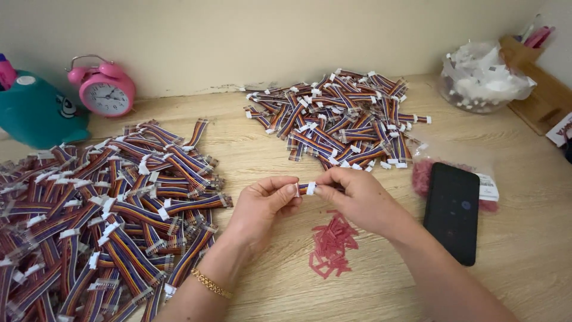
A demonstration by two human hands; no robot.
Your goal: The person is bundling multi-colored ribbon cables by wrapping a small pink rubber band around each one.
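My left hand and my right hand meet over the middle of the wooden table, each pinching one end of a short multicoloured ribbon cable with white connectors. A gold bracelet is on my left wrist. Under my right hand lies a small heap of red strips. A large pile of the same cables fills the left side. A second pile of cables lies farther back, beyond my hands.
A black phone lies at the right on a clear bag of red pieces. A bag of white parts sits at the back right beside a wooden holder. A pink alarm clock and a teal container stand back left.
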